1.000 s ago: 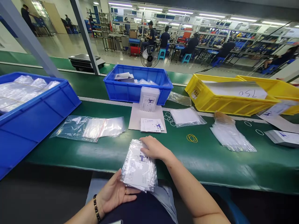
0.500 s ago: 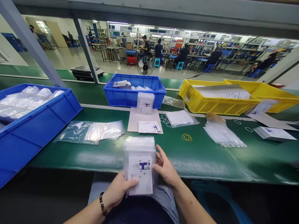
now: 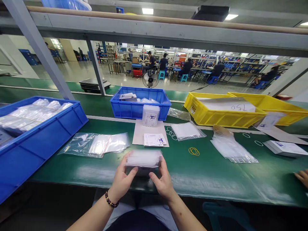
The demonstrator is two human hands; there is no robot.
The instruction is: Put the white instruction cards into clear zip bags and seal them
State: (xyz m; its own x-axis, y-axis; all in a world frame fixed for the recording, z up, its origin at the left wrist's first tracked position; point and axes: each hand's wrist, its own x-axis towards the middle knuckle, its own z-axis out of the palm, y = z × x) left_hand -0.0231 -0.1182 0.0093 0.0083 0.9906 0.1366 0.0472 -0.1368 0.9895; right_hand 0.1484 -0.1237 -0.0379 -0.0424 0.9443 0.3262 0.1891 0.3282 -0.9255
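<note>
A stack of clear plastic bags (image 3: 143,158) with printed cards stands edge-on above the green bench near its front edge, blurred by motion. My left hand (image 3: 124,176) is closed on its left side, thumb at the front. On the opposite side my right hand (image 3: 162,181) grips it too, fingers behind and thumb in front. Just beyond lie loose printed cards (image 3: 154,140) on a sheet of cardboard (image 3: 138,138). An upright bundle of bagged cards (image 3: 150,116) leans against the blue bin (image 3: 127,109) behind. Flat clear bags (image 3: 97,145) lie left of my hands.
A large blue bin (image 3: 43,141) of filled bags stands left, yellow bins (image 3: 223,118) at back right. White rings (image 3: 170,132), yellow rubber bands (image 3: 193,151), more bags (image 3: 232,147) and a card stack (image 3: 285,148) lie right. Another person's hand (image 3: 303,177) shows at the right edge.
The stack has tipped from lying face-up to edge-on and moved forward over the bench. My right hand has gone from its loose, spread pose to gripping the right side. Another person's hand has appeared.
</note>
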